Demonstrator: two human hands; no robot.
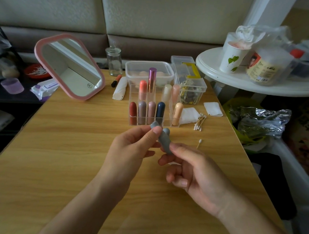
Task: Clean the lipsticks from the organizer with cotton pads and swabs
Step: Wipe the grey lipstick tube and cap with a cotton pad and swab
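Note:
A clear acrylic organizer (133, 88) stands mid-table with several capsule lipsticks and a tall metallic pink one (152, 79). Just in front of it, both hands hold a grey lipstick (164, 141). My left hand (131, 151) pinches its upper grey piece (154, 124) between thumb and fingers. My right hand (188, 164) pinches the lower body. White cotton pads (190, 115) lie right of the organizer, with a bunch of cotton swabs (200, 121) beside them. One loose swab (199, 143) lies near my right hand.
A pink-framed mirror (70, 66) leans at the back left. Behind the organizer sit a glass jar (114, 62), a clear food box (149, 70) and a clear clip box (188, 84). A white round table (254, 82) with a cup stands right.

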